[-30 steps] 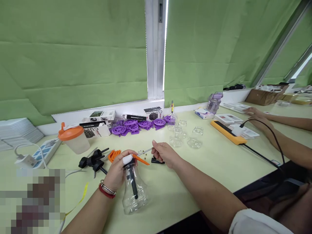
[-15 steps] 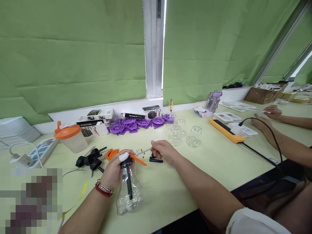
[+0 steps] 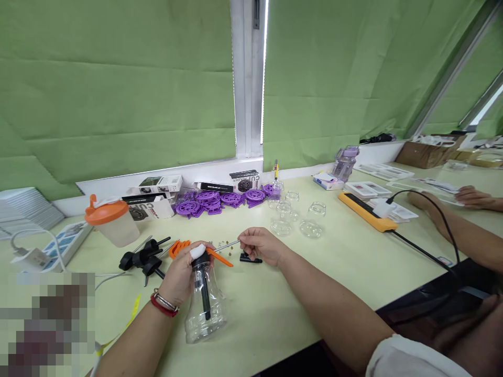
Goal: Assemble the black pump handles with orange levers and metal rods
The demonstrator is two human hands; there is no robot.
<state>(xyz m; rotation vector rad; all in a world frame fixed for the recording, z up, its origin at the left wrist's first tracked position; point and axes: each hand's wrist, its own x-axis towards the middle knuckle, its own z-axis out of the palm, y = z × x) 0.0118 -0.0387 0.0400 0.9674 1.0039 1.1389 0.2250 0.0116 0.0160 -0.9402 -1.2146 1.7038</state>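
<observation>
My left hand (image 3: 181, 275) grips the neck of a clear plastic bottle (image 3: 205, 311) that stands on the pale green table (image 3: 298, 293). A black pump head with an orange trigger (image 3: 218, 256) sits on the bottle, and a black tube hangs inside it. One fingertip of that hand wears a white cover. My right hand (image 3: 261, 245) pinches a thin metal rod (image 3: 227, 245) whose tip points at the pump head. A small black part (image 3: 249, 258) lies just under the right hand.
Black pump heads (image 3: 143, 259) and orange triggers (image 3: 178, 246) lie to the left, beside an orange-lidded cup (image 3: 108, 225). Purple discs (image 3: 220, 200), small boxes and clear glass domes (image 3: 298, 220) sit behind. A yellow power strip (image 3: 367, 212) and another person's arms (image 3: 459, 230) are at right.
The bottle has shifted slightly left and nearer with my left hand. My right hand with the rod moved a little left. The other person's hands drew back to the right.
</observation>
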